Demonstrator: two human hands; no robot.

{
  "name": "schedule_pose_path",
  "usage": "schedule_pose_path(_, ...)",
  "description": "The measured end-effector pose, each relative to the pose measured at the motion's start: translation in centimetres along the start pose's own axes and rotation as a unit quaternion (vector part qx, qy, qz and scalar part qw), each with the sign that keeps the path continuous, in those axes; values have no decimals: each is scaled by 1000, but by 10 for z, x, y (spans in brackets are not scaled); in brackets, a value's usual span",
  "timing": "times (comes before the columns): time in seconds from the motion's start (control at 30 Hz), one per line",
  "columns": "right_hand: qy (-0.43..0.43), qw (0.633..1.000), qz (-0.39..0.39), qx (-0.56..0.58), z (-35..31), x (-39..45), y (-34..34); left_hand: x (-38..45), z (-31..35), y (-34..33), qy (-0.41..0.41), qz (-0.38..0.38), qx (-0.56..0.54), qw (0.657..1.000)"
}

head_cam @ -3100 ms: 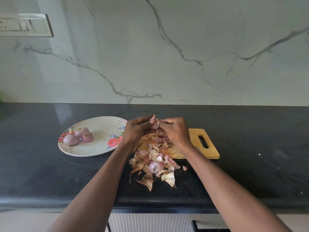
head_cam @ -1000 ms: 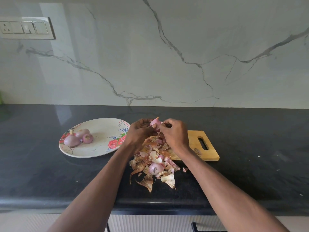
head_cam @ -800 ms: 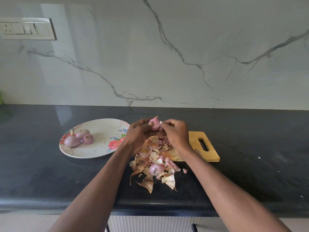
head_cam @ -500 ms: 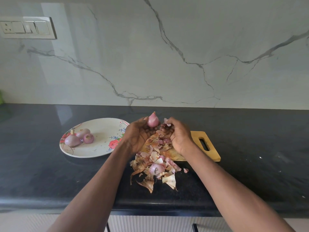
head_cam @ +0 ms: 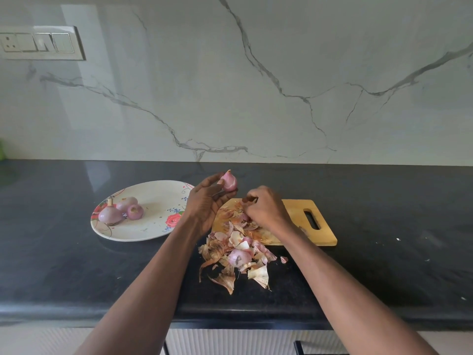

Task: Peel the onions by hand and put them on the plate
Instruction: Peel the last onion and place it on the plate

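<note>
Onion in my left hand [head_cam: 204, 203]: peeled onion [head_cam: 228, 181], glossy pink, pointed tip up, pinched at fingertips above worktop [head_cam: 51, 252].
My right hand [head_cam: 266, 210]: curled, pinching skins [head_cam: 238, 249] over chopping board [head_cam: 302, 226].
Plate [head_cam: 153, 226]: three peeled onions [head_cam: 120, 210].

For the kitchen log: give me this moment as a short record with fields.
left hand: holds a small peeled pink onion up in its fingertips
right hand: fingers curled, down in the papery onion skins; what it grips is hidden
plate: white oval floral plate carries three peeled onions
board: wooden cutting board with handle slot, partly under skins
surface: black stone counter
</note>
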State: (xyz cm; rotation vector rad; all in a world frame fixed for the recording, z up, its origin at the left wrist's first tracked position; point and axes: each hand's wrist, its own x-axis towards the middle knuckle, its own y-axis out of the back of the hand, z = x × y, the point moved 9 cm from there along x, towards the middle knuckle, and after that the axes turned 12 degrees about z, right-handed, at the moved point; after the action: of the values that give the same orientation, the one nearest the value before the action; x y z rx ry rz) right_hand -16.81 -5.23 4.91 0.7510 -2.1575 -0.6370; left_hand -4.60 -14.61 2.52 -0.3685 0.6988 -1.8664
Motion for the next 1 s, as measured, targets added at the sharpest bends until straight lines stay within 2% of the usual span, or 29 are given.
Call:
schedule_pose_path(0.07,6,998,28,49,-2,2,7,0,-1,-1,6,-3,0,1000)
schedule_pose_path(0.17,-42,978,95,182,4,4,24,-3,-2,-4,9,-18,16,1000)
schedule_pose_path(0.37,-63,965,78,243,3,3,22,-6,-6,-9,4,-45,71,996)
schedule_pose_path(0.53,-86,967,74,229,5,1,17,-10,-8,-13,-20,-69,117,990)
schedule_pose_path(0.7,-77,967,123,211,1,-7,23,-9,-9,-15,-47,-79,154,984)
schedule_pose_path(1.0,-71,963,152,211,0,-11,24,-8,-9,-14,-62,-78,167,981)
